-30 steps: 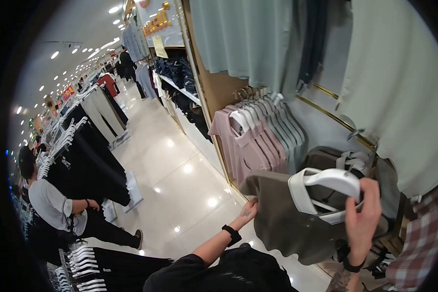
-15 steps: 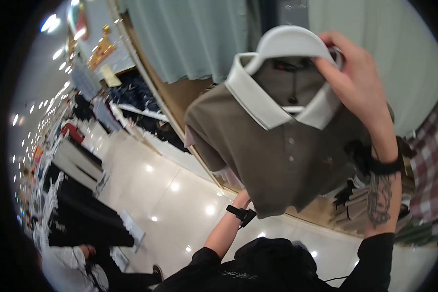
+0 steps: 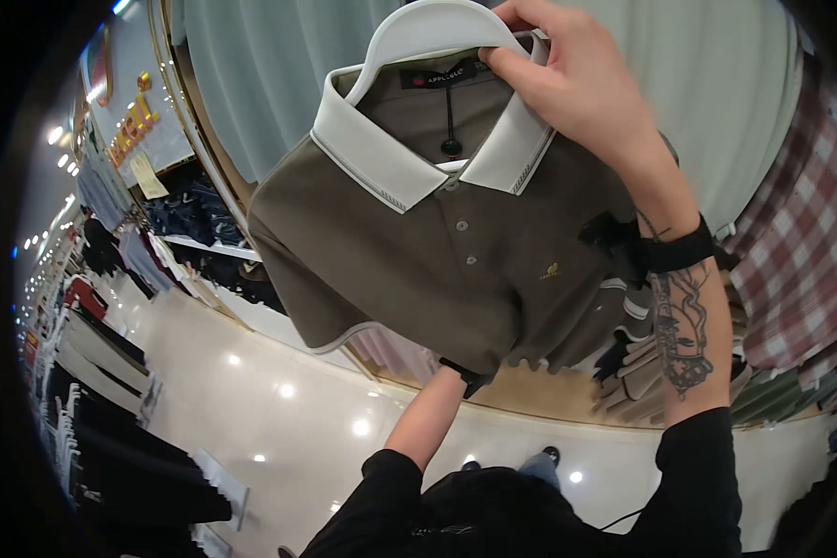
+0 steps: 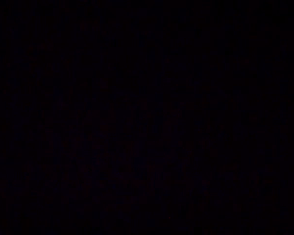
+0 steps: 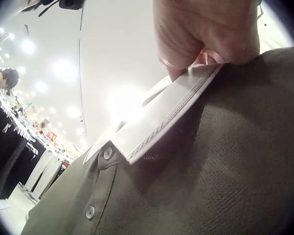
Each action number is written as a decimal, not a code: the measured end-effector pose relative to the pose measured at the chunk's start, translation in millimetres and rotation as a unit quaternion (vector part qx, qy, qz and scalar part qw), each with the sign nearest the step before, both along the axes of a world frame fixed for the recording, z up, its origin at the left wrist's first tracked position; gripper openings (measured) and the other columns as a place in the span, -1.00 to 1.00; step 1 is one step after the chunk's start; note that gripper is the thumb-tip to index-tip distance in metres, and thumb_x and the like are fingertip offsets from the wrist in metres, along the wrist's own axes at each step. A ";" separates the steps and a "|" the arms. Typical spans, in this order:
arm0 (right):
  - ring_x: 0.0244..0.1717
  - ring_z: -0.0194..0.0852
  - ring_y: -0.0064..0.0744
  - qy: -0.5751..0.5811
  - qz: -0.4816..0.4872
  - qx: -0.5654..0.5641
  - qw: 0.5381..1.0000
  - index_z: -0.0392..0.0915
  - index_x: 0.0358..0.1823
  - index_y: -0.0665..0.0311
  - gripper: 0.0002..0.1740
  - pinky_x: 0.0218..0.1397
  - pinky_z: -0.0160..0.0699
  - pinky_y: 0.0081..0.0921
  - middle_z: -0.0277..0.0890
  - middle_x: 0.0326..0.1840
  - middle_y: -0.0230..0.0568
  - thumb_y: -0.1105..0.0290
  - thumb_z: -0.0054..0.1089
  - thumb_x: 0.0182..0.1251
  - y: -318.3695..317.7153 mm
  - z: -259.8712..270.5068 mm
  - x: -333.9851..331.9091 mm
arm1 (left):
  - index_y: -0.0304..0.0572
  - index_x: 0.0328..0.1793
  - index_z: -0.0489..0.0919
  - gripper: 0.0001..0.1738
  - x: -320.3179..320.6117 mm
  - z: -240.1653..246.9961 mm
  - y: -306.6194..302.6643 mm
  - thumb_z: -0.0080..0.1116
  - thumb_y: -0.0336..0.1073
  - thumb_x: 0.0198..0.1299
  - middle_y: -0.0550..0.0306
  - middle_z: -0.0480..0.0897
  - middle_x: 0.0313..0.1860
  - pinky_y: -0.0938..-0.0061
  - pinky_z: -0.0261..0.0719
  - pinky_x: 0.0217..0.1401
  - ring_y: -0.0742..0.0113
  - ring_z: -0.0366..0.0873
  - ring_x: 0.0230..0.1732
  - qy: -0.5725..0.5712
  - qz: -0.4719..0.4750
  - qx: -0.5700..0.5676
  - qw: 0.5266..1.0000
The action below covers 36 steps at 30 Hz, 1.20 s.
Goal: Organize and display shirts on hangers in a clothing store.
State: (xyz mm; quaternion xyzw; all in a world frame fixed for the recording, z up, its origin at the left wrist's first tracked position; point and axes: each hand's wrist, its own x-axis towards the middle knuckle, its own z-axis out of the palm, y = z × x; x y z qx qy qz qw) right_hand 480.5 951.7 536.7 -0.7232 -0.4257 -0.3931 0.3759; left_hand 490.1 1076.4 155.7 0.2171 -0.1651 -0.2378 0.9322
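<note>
A dark olive polo shirt (image 3: 409, 251) with a white collar hangs upright on a white hanger (image 3: 437, 26) in the head view. My right hand (image 3: 577, 79) pinches the hanger's right shoulder by the collar, thumb in front. The same hand (image 5: 206, 34) shows at the top of the right wrist view, its fingers at the white collar (image 5: 166, 115) above the buttoned placket. My left hand is hidden behind the shirt's lower hem; only the forearm (image 3: 428, 418) and part of a black wrist strap show. The left wrist view is all black.
Pale green garments (image 3: 288, 74) hang behind the shirt, with a plaid shirt (image 3: 800, 251) at the right. Folded clothes lie on a low shelf at lower right. Racks of dark trousers (image 3: 139, 446) stand at left beside the tiled floor (image 3: 279, 418).
The shirt came up and left from the rack side, turning to face the camera, with my right hand on its hanger. My left hand has passed out of sight behind the hem.
</note>
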 end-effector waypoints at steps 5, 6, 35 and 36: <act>-0.20 0.66 -0.35 -0.013 -0.069 -0.044 0.997 0.71 0.06 0.41 -0.65 -0.08 0.59 -0.37 0.78 -0.15 -0.09 0.31 0.33 0.38 -17.1 -13.2 19.5 | -0.34 0.67 0.31 -0.22 -37.8 -22.9 -14.5 -0.24 0.19 0.66 -0.51 0.55 0.39 -0.24 0.69 0.26 -0.20 0.71 0.12 0.037 -0.102 -0.066 0.992; -0.22 0.61 -0.50 0.000 -0.098 -0.057 0.994 0.71 0.09 0.37 -0.64 -0.12 0.55 -0.42 0.78 -0.14 -0.20 0.27 0.35 0.42 -23.5 -16.2 21.6 | -0.34 0.67 0.31 -0.21 -49.2 -28.0 -16.7 -0.24 0.20 0.65 -0.51 0.54 0.39 -0.25 0.70 0.25 -0.19 0.71 0.11 0.045 -0.125 -0.072 0.989; -0.17 0.71 -0.40 0.148 -0.143 0.097 0.974 0.71 0.13 0.45 -0.62 -0.07 0.61 -0.46 0.80 -0.11 -0.17 0.36 0.37 0.38 -128.9 -57.4 80.4 | -0.42 0.18 0.65 -0.53 -186.3 -68.6 126.6 0.55 -0.24 0.31 -0.16 0.80 -0.05 0.23 0.76 -0.07 0.13 0.77 -0.01 -0.112 -0.103 0.300 0.942; -0.16 0.69 -0.45 0.146 -0.137 0.102 0.974 0.72 0.13 0.46 -0.61 -0.08 0.61 -0.47 0.79 -0.10 -0.19 0.35 0.38 0.38 -129.1 -56.1 79.1 | -0.43 0.19 0.65 -0.57 -184.0 -63.5 127.7 0.54 -0.31 0.32 -0.16 0.82 -0.04 0.26 0.76 -0.07 0.18 0.78 -0.06 -0.108 -0.116 0.370 0.915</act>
